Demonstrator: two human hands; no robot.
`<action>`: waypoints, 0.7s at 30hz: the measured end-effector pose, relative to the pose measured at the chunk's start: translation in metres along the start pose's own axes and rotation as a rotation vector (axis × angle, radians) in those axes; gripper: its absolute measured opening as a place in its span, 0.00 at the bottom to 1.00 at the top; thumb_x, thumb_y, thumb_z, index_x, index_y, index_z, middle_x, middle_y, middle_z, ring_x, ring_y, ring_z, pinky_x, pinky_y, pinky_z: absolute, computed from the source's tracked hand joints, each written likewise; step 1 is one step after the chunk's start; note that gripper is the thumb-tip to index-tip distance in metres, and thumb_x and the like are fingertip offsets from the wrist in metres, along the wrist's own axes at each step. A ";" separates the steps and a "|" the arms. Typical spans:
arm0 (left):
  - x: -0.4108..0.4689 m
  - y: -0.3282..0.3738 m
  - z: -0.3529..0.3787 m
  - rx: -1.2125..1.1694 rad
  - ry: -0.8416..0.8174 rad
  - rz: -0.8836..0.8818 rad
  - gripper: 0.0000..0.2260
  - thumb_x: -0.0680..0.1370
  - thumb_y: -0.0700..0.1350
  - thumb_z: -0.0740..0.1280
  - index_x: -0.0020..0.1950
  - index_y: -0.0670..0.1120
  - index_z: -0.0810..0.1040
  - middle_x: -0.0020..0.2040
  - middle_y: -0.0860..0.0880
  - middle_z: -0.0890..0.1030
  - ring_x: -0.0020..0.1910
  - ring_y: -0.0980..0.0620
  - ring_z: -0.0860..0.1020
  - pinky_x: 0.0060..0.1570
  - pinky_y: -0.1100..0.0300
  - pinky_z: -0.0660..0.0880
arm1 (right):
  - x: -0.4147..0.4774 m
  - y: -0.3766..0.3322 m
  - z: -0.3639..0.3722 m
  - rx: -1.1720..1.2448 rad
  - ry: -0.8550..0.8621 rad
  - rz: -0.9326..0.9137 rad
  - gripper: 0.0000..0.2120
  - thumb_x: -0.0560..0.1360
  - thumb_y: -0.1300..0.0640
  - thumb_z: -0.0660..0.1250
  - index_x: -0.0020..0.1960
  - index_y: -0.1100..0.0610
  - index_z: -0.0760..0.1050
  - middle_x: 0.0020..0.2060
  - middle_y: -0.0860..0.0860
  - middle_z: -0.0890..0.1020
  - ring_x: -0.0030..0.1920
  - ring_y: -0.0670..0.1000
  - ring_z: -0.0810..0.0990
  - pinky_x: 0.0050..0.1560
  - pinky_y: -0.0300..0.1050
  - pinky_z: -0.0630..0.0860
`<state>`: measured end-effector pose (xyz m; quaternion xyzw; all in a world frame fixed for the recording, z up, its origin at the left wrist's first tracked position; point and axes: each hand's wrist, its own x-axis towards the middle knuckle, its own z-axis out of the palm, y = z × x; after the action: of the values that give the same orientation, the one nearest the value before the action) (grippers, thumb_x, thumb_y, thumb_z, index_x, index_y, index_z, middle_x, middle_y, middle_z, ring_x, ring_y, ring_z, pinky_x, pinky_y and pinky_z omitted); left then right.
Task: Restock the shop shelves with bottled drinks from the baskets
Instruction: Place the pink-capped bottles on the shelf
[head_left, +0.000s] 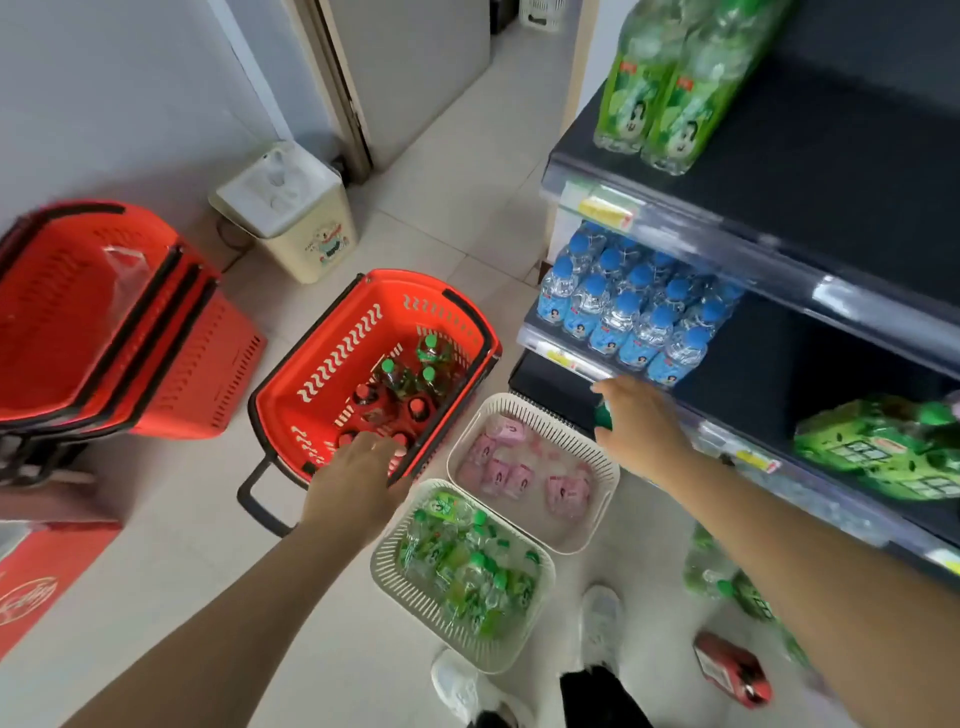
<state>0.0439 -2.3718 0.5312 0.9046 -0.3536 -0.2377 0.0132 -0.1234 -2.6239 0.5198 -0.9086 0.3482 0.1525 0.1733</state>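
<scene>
Bottles (410, 374) upright in red basket (332, 332), caps up

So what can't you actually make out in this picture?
Head view: the right hand hides most of the green-capped thing under it, and its grip.
Head view: the left hand hides its own fingertips inside the red plastic basket.
Head view: the yellow shelf price labels are blurred, unreadable.
</scene>
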 end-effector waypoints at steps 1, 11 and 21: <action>0.007 -0.001 0.017 -0.012 -0.023 -0.014 0.18 0.77 0.54 0.63 0.67 0.53 0.70 0.63 0.50 0.71 0.63 0.49 0.70 0.58 0.51 0.72 | 0.008 0.006 0.019 0.012 -0.033 0.003 0.27 0.76 0.55 0.66 0.72 0.55 0.63 0.67 0.54 0.69 0.67 0.57 0.67 0.64 0.51 0.68; 0.099 0.013 0.164 0.135 -0.156 0.039 0.21 0.79 0.53 0.61 0.71 0.50 0.64 0.68 0.47 0.67 0.65 0.45 0.68 0.59 0.48 0.70 | 0.067 0.072 0.196 -0.007 -0.164 -0.002 0.26 0.76 0.56 0.65 0.71 0.56 0.63 0.65 0.54 0.72 0.65 0.56 0.70 0.63 0.51 0.71; 0.188 0.027 0.318 0.045 -0.220 0.087 0.24 0.79 0.51 0.61 0.73 0.49 0.61 0.71 0.45 0.65 0.67 0.45 0.67 0.63 0.48 0.70 | 0.115 0.130 0.341 0.141 -0.260 0.134 0.32 0.75 0.54 0.68 0.75 0.55 0.58 0.71 0.55 0.65 0.68 0.56 0.67 0.65 0.49 0.71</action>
<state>0.0068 -2.4676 0.1759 0.8570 -0.3968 -0.3267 -0.0355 -0.1836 -2.6375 0.1420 -0.8416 0.3923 0.2553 0.2695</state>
